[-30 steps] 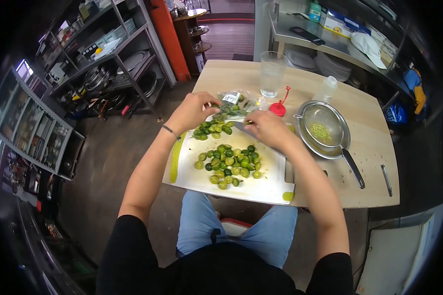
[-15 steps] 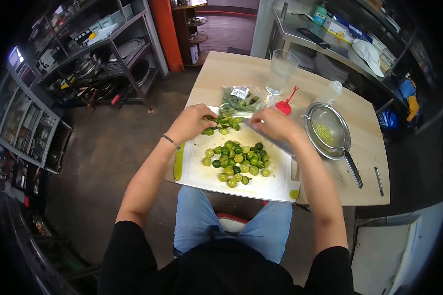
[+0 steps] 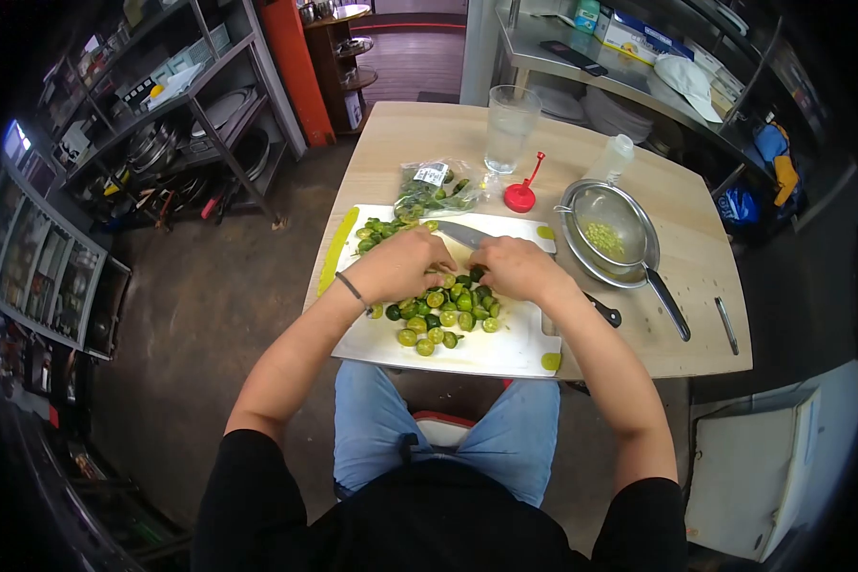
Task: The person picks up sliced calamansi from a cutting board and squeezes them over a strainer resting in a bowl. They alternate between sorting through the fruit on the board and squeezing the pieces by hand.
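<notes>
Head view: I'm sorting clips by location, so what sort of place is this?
Probably a commercial kitchen: metal shelves holding bowls, a cutting board with cut citrus fruit, and a sieve.

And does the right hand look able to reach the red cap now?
Probably yes: the red cap lies beyond the right hand, with only cutting board and table visible between them.

Small green citrus, main lot [image 3: 448, 318]: loose heap mid-board on my white cutting board [image 3: 515, 357], many pieces halved, pale cut faces up, others showing darker rind; far edge between my left hand [image 3: 408, 265] and right hand [image 3: 513, 267]. Citrus, second lot [image 3: 377, 231]: smaller cluster, board's far left, partly hidden. Knife [image 3: 459, 234]: grey blade lying flat, black handle beyond my right forearm.
</notes>
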Action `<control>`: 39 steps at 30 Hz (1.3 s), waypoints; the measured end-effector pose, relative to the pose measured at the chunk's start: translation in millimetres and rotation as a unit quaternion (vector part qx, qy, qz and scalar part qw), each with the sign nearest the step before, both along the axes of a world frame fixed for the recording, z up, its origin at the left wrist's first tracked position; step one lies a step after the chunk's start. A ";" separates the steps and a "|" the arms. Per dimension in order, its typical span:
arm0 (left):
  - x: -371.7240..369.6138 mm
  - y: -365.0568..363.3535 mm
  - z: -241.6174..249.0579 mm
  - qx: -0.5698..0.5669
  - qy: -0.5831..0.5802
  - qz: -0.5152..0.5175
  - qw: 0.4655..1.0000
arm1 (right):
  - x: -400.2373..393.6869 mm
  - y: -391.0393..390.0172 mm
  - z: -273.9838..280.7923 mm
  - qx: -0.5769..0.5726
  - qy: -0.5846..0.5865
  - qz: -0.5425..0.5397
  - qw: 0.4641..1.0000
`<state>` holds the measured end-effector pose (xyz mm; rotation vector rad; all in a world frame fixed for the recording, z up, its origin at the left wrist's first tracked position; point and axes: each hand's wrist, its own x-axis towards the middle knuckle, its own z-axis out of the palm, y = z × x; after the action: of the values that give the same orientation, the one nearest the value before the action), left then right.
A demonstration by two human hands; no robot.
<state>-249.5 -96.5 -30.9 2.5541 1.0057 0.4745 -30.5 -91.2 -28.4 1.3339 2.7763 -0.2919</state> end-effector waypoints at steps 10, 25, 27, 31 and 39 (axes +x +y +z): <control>24.6 12.7 1.2 -0.102 0.094 -0.003 0.990 | 84.0 3.1 13.7 -0.404 0.495 -0.081 0.765; 67.7 28.7 15.9 -0.404 -0.412 0.100 0.811 | 174.9 -5.9 42.9 -0.252 0.716 -0.118 0.640; 91.1 27.4 22.8 -0.428 -0.433 0.103 0.786 | 188.5 -2.7 47.9 -0.211 0.714 -0.152 0.650; 142.4 37.5 36.4 -0.462 -0.472 0.056 0.749 | 209.6 7.4 48.8 -0.136 0.607 -0.222 0.751; 222.3 72.2 37.7 -0.419 -0.380 0.019 0.825 | 209.6 20.8 34.2 0.158 0.149 -0.178 0.960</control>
<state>-27.1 -24.3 6.9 1.3588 0.7091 0.7592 179.1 -70.3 5.8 2.0305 2.8937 -0.0609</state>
